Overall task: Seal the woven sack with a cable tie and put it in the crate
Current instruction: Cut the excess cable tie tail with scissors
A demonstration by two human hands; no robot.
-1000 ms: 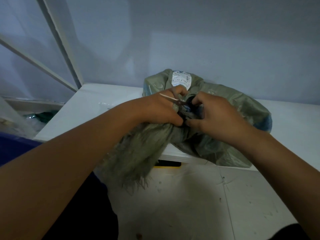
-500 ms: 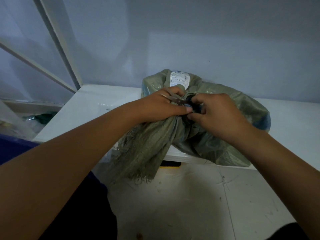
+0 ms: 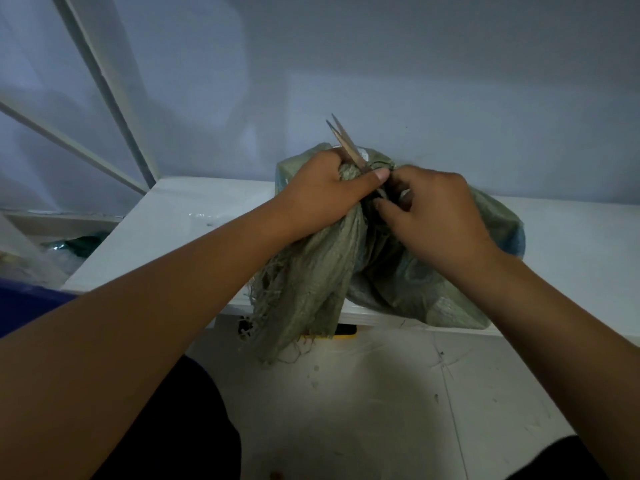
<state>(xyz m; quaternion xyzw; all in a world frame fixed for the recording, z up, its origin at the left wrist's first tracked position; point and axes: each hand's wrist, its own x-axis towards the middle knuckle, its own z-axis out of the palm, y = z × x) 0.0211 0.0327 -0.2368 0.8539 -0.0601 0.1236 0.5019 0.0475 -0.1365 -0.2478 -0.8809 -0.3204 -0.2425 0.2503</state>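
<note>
**A:** What can't you make out?

**B:** The table runs out of view on the right. The back of the sack is behind both hands, and so is most of a pale label on top of it. Something blue sits at the far left edge, cut off and too dark to name. The tie's loop is buried between the fingers.

**A:** Where's the sack?

**B:** It lies on the table at the near edge. Its gathered mouth hangs over the edge towards the floor.

**A:** How does it look?

**B:** It's a dull green weave, creased, bunched to a narrow neck. The loose end is frayed, with threads trailing. A bluish patch shows through on the right side.

**A:** And the hands?

**B:** The left hand is clamped round the neck, thumb laid across it. The right hand is just beside it, thumb and fingers curled in, pinching the tie where it meets the neck.

**A:** What shows of the tie?

**B:** Two thin pale strands stick up past the left hand, tilted left and close together.
</note>
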